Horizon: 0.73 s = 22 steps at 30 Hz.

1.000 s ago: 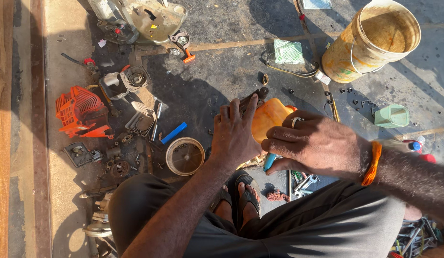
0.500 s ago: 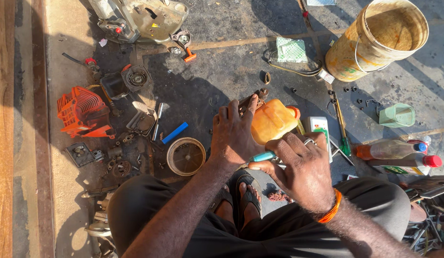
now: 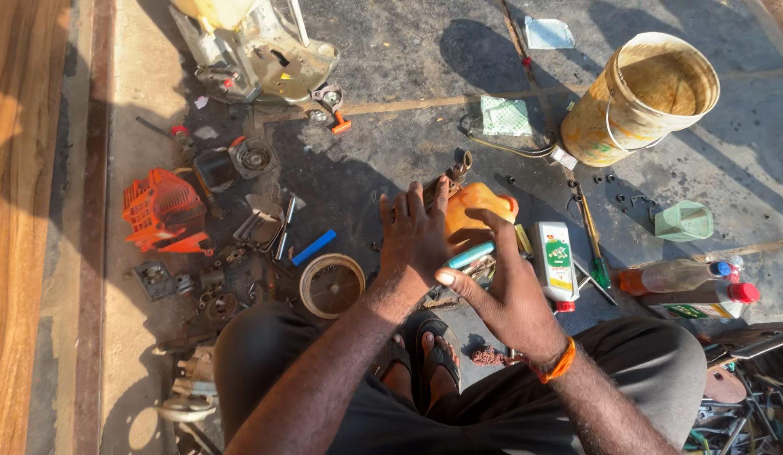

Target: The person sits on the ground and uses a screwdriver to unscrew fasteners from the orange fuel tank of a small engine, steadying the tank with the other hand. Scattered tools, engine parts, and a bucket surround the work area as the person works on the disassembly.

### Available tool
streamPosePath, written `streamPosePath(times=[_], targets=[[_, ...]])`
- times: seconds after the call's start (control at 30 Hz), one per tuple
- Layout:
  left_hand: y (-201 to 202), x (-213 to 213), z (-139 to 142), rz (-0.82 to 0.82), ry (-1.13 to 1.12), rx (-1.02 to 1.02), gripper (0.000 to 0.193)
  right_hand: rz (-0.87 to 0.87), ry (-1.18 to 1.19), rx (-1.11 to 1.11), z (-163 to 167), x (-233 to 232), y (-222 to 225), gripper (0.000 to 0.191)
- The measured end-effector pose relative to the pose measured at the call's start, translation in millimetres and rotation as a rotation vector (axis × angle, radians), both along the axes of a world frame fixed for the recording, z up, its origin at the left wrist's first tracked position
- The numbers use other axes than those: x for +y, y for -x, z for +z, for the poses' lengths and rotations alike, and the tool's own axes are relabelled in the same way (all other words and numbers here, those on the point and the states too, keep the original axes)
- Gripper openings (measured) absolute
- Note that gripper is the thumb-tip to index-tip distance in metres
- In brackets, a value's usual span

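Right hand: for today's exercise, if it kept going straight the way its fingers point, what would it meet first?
The right hand points up-left; its fingers already touch the orange part, so that comes first, probably. Depth is unclear.

The single head-worn camera looks steeply down, close over the person's lap and littered floor (image 3: 391, 50).

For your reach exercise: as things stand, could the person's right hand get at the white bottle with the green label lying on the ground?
Probably yes: the right hand is just beside the white bottle, with nothing lying between them.
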<state>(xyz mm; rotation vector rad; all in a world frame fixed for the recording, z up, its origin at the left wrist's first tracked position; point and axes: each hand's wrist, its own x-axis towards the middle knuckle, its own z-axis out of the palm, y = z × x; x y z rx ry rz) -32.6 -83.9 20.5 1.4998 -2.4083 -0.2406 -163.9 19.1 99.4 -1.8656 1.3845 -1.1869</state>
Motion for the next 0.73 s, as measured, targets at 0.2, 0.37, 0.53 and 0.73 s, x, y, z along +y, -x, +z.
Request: streamPosePath(times=[0.2,0.37,0.53,0.73], targets=[[6.1,0.3,-1.6,0.025,-0.022,-0.225,0.113,0.052,-0.292,-0.571,-9.0,1.5,-11.0,0.061],[23.0,5.4,13.1,0.068,-0.172,-0.227,0.130,-0.048,-0.056,-0.724,8.4,20.3,26.7,0.055],[30.8,12.6,24.1,0.106,-0.103,-0.182,0.145,-0.299,-0.141,-1.198,0.5,12.7,86.7,0.024],[44.9,17.8,49.4,0.222,-0.269,-0.042,0.141,-0.646,-0.670,-1.313,-60.9,-3.5,68.2,0.024]])
